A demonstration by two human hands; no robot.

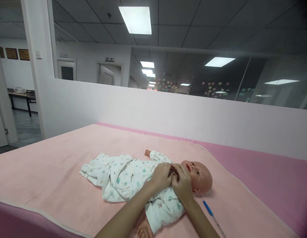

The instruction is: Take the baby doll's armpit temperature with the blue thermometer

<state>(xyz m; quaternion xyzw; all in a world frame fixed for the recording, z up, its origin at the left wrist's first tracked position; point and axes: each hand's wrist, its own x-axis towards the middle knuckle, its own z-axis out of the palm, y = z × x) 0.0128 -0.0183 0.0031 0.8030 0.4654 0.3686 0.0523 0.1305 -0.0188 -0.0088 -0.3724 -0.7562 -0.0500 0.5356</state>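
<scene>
A baby doll lies on its back, its head toward the right, in a white garment with green and grey prints. My left hand and my right hand meet at the upper chest, just below the doll's chin. Both have curled, closed fingers, with the fingertips close together. Between them shows a small dark brownish patch; what they pinch there is too hidden to name. One doll hand sticks out of the far sleeve, and the other lies near my left forearm.
A thin stick with a blue end lies right of my right forearm. Under the doll is a pink sheet with a pale edge, over a darker pink surface. Behind stands a low white wall with glass above.
</scene>
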